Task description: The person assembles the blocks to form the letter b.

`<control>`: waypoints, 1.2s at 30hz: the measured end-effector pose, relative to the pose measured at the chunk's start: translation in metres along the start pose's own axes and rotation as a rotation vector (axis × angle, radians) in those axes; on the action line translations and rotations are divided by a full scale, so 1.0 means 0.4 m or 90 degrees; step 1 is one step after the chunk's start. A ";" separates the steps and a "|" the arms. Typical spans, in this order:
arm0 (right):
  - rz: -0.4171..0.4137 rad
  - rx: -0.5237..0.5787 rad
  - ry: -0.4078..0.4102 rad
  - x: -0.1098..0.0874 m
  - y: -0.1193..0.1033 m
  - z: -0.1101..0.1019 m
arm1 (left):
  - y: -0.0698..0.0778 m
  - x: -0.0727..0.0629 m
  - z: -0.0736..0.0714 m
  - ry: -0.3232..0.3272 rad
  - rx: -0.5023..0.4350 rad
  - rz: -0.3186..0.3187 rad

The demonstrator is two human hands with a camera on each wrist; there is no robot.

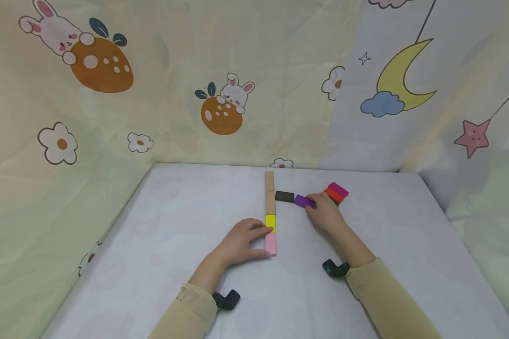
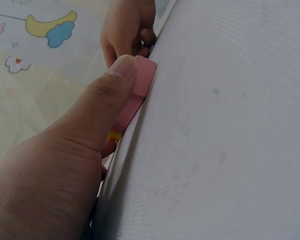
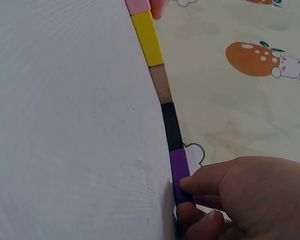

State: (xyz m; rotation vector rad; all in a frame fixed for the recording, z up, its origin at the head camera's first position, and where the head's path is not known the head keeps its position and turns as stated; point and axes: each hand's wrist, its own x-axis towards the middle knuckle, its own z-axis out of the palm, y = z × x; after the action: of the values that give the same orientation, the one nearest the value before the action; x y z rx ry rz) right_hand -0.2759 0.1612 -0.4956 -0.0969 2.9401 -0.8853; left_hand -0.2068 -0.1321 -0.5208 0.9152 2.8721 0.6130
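My right hand (image 1: 325, 213) pinches a purple block (image 1: 304, 201) lying flat, thumb and fingers at its right end. The purple block's other end meets a black block (image 1: 284, 196). That black block runs sideways from a straight row of two wooden blocks (image 1: 270, 202), a yellow block (image 1: 270, 222) and a pink block (image 1: 270, 244). My left hand (image 1: 242, 242) rests at the row's near end, fingers extended, a fingertip over the yellow block. Its thumb (image 2: 107, 92) lies against the pink block (image 2: 144, 75) in the left wrist view.
Beside my right hand lie a magenta block (image 1: 338, 189) and a red block (image 1: 334, 195), with a dark block (image 1: 334, 201) partly hidden by the hand. A white cloth (image 1: 174, 207) covers the table. Patterned fabric walls (image 1: 165, 94) stand behind it and at both sides.
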 end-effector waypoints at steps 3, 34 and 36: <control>0.005 0.001 -0.002 0.000 -0.002 -0.001 | 0.001 0.000 0.000 0.001 -0.001 0.002; 0.017 -0.028 0.008 0.025 -0.016 0.018 | -0.009 0.004 0.008 0.010 -0.007 0.008; 0.018 -0.030 0.007 0.026 -0.015 0.019 | -0.010 0.004 0.009 0.009 -0.005 0.007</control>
State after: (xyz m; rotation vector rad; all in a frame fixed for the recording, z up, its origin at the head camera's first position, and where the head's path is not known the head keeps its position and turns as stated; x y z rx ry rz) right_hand -0.2853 0.1512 -0.4993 -0.0538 2.9654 -0.8157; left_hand -0.2095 -0.1330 -0.5254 0.9304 2.8765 0.6346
